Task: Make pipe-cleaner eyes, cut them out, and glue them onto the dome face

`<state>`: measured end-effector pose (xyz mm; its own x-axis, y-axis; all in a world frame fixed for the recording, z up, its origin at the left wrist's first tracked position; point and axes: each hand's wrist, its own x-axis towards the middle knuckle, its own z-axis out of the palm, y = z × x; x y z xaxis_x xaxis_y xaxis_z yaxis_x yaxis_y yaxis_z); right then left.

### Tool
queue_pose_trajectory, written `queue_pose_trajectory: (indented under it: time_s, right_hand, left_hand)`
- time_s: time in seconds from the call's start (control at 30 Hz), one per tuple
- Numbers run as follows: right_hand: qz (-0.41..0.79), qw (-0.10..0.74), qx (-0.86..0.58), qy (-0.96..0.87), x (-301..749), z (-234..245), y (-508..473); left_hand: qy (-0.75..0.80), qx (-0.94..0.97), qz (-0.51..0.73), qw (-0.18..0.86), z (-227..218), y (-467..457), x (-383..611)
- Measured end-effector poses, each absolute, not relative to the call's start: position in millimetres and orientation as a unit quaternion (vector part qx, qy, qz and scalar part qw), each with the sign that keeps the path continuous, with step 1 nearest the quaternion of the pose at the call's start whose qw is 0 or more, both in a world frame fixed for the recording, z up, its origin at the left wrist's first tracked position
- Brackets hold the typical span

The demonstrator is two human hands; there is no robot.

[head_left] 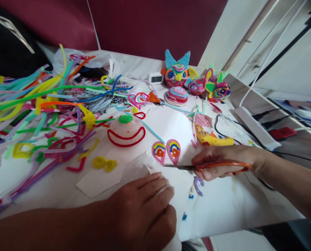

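Observation:
My right hand (pixel 210 167) grips a pair of orange-handled scissors (pixel 225 165); the blades point left and look nearly closed. My left hand (pixel 147 205) is bent over white paper (pixel 137 164) with its fingers close together, and the thumb side partly hides what they hold. Just beyond the blade tip lie two teardrop eyes (pixel 158 152) made of pink, yellow and blue fuzzy stems with orange centres. Behind them sits a pale dome (pixel 126 129) with a green spiral nose and a red smile outline. Two yellow spirals (pixel 104 163) rest left of the paper.
A large heap of coloured pipe cleaners (pixel 40 101) covers the left side. Finished figures, one with blue ears (pixel 176 74), stand at the back beside a small digital clock (pixel 155 78). To the right are a yellow tool (pixel 215 140), a power strip (pixel 257 127) and cables.

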<state>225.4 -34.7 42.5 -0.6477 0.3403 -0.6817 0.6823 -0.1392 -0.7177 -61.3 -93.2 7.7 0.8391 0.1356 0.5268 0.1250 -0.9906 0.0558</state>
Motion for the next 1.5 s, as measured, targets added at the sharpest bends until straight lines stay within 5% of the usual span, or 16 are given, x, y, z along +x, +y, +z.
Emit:
queue_pose_trajectory:
  time_s: [0.37, 1.5]
  right_hand:
    - [-0.591, 0.209, 0.375, 0.683, 205, 62, -25]
    - [-0.721, 0.077, 0.397, 0.563, 197, 44, -45]
  left_hand:
    - [0.060, 0.962, 0.266, -0.005, 11, -96, -60]
    - [0.053, 0.928, 0.368, -0.036, -12, -97, -61]
